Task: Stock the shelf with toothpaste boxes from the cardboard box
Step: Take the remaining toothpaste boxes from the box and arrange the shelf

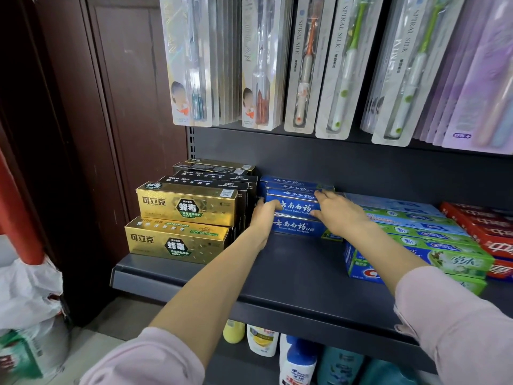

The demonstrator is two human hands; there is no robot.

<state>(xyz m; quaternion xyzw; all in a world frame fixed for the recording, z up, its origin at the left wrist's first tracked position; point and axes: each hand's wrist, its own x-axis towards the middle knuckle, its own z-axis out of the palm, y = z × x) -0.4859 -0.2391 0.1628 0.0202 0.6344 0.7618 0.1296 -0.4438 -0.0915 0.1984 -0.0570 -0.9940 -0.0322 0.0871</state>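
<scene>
At far left, a crumpled white plastic bag (26, 290) sags beside a red post (19, 215) and dark wood panelling (125, 87). Toward 9 o'clock on the dark, smooth shelf (291, 284), glossy gold boxes (183, 223) stand stacked two high, with black-topped ones ranked behind them. At centre, a person in pale pink sleeves reaches in with both hands. The left hand (265, 216) curls its fingers round the left end of the upper blue toothpaste box (294, 205); the right hand (337, 215) lies on the box's right end with fingers spread, thumb tucked along the front. That long, rectangular carton, printed with white characters, sits on a matching blue box (298, 227), with more of the same lined up behind at 12 o'clock, near the shelf's back panel. Toward 3 o'clock, green-and-blue boxes (424, 245) lie in overlapping rows, the right forearm crossing in front of them, and red boxes (485, 232) fill the edge. Overhead, toothbrushes (305, 65) in clear blister cards hang in rows. Below the shelf lip, at 6 o'clock, plastic bottles (298, 362) show their tops.
</scene>
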